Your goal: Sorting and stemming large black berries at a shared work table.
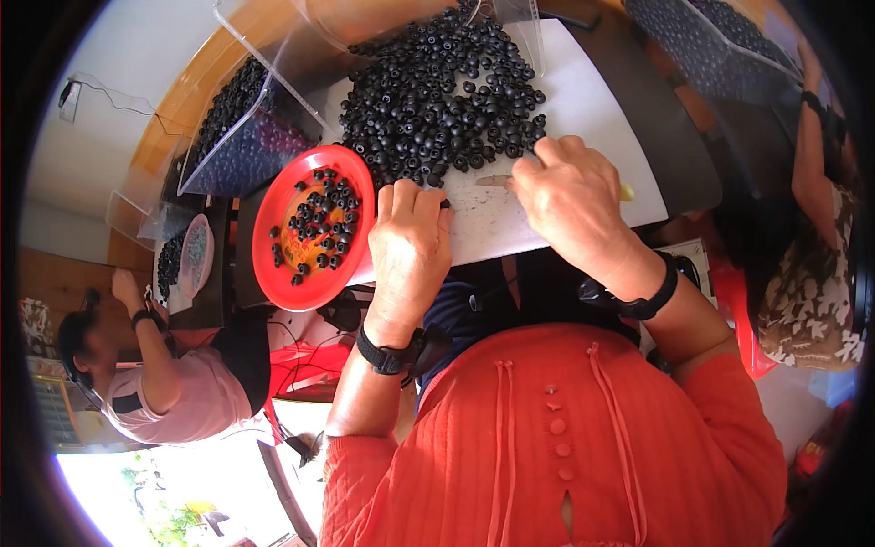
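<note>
My left hand is closed, with a small black round piece showing at its fingertips. My right hand grips a small knife. Its thin blade points left toward the left hand, without touching the piece, and a yellow end shows past the palm. Just beyond both hands spreads a heap of black round pieces, several with a hole showing, on a white board. Beside my left hand, a red plate holds more of these pieces over its yellow-orange printed middle.
Clear plastic bins stand around the board: one at the left filled with black pieces, another at the far right. A person sits at the left near a pink bowl. Another person's arm reaches in at the right.
</note>
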### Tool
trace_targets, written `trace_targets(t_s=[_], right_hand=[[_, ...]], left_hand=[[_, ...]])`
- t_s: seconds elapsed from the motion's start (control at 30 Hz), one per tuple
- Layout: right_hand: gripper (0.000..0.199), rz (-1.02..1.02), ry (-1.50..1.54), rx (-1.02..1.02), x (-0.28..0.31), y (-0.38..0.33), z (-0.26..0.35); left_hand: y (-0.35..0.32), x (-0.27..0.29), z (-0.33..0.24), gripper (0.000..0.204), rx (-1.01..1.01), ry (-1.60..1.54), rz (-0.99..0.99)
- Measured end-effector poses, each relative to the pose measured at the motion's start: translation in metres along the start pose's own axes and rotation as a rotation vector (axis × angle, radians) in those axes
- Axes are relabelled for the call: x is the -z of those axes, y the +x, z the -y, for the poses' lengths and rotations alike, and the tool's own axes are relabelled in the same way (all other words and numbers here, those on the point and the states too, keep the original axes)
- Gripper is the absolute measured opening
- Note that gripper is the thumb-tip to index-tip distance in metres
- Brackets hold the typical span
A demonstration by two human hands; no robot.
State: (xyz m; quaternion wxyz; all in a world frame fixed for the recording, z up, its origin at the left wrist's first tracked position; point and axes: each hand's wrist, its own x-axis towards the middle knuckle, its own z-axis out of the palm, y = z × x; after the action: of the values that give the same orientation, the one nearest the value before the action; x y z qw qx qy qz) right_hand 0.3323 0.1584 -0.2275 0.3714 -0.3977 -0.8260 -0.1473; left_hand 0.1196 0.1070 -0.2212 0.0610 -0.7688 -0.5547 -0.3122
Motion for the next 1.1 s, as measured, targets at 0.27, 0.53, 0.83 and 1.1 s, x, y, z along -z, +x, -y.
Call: trace_targets(t_s=[0.27, 0.53, 0.83, 1.1], right_hand=[[0.027, -0.071, 0.378, -0.206, 0.019, 0.012, -0.013], [0.033, -0.01, 0.771, -0.312, -0.003, 0.014, 0.008], [0.037, -0.087, 0.72, -0.335, -0.008, 0.007, -0.001], [0.043, -0.039, 0.604, -0.21, -0.011, 0.006, -0.004]], left_hand=[[-0.002, 0.0, -0.001, 0.019, 0.179, -0.428, -0.011], [0.0, -0.003, 0.006, 0.025, 0.607, -1.635, -0.031], [-0.003, -0.018, 0.004, 0.025, 0.554, -1.714, -0.06], [-0.005, -0.018, 0.007, 0.024, 0.584, -1.8, -0.042]])
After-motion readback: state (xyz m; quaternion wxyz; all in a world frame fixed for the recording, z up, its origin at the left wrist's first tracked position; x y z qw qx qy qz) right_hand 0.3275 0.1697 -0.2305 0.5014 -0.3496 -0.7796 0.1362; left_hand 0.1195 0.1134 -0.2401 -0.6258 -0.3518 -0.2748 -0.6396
